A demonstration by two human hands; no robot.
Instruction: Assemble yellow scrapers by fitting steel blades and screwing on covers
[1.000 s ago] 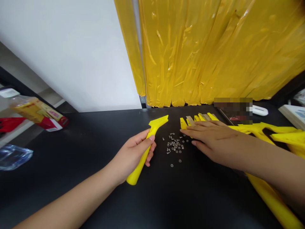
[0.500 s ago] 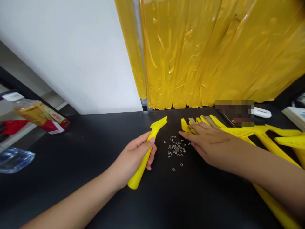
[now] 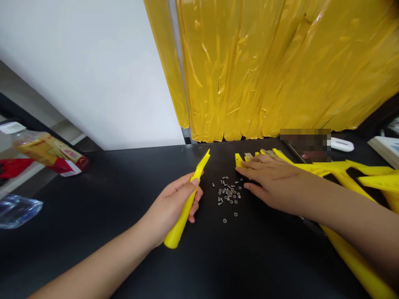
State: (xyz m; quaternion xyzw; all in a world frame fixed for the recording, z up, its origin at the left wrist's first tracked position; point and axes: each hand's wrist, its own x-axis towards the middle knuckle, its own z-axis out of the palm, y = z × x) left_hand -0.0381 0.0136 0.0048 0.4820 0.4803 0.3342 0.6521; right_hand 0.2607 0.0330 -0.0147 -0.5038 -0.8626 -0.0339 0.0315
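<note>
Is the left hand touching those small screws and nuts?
Apart: the head view shows black tabletop between the left hand and the screws and nuts.

The left hand [image 3: 172, 204] grips a yellow handle [image 3: 176, 231] near scattered fasteners [image 3: 229, 193], the right hand [image 3: 272, 179] over yellow strips [image 3: 238, 160].

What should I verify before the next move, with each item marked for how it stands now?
1. Left hand gripping the yellow tubular part: ok.
2. Right hand holding one of the small yellow pieces: cannot tell; its underside is hidden.
3. Metal hardware apart from the tubular part: ok.
4. All hardware in one cluster: not ok; two rings lie nearer the person.
5. Large yellow frame fully visible: not ok; right forearm covers some.
</note>
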